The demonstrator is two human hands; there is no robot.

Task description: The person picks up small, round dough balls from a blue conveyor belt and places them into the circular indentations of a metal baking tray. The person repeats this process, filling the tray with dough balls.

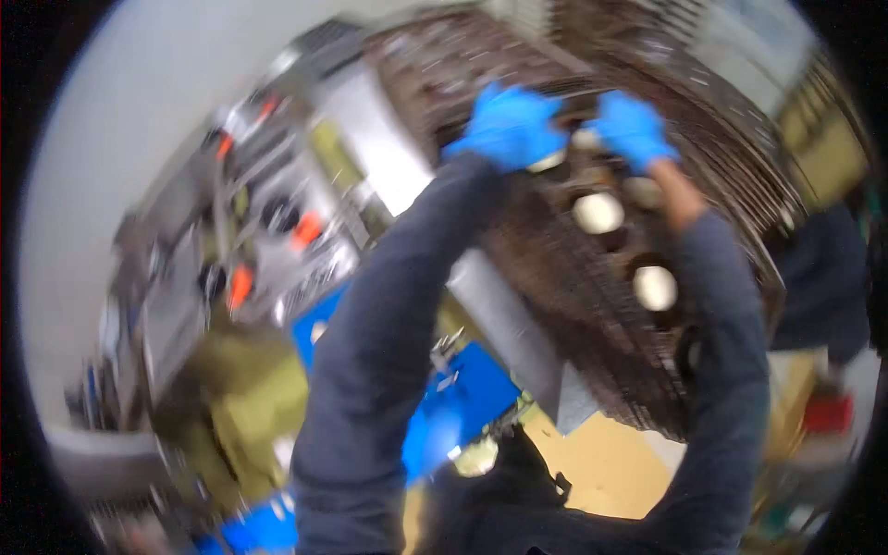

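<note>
Pale rounds point(598, 213) sat on a dark tray point(560, 259), one at left hand's point(511, 128) lower right, one just left of right hand point(634, 129); too blurred to tell whether either hand was spread or pinching.

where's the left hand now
In the head view, the left hand is at upper middle, left of the right hand, over the dark brown surface, partly covering a pale round piece.

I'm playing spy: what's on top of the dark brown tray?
On the tray sit several pale round pieces. The gloved left hand and right hand hide some spots; I can't see what's beneath them.
</note>
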